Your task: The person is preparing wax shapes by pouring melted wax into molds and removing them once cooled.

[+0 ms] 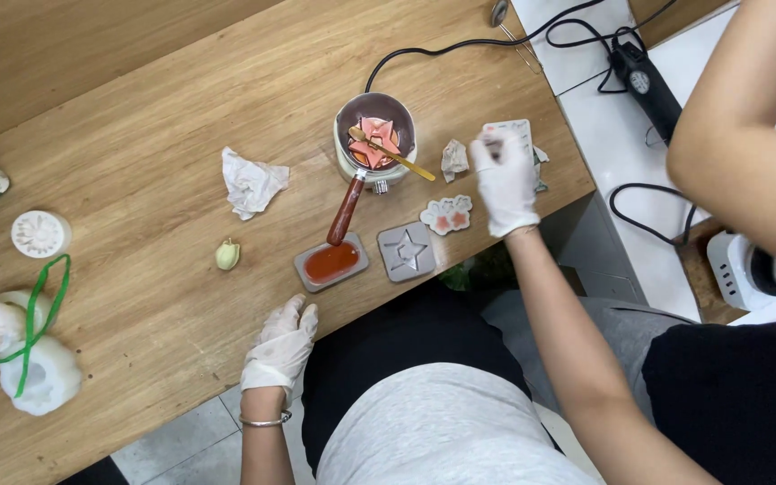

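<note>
Two gloved hands out: your right hand reached far, fingers curled on small white card, right of melting pot. Pot's brown handle ran toward you. Your left hand rested at table edge, fingers loosely apart, nearer red-filled grey mould.

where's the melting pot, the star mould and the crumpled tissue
melting pot (375,117), head view, on its dark inner rim
star mould (405,251), head view, on the star hollow
crumpled tissue (251,182), head view, on its middle

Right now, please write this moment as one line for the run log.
left hand: gloved, resting flat on table edge | right hand: gloved, holding small packet beside melting pot | square mould with red wax, star mould: untouched
</note>
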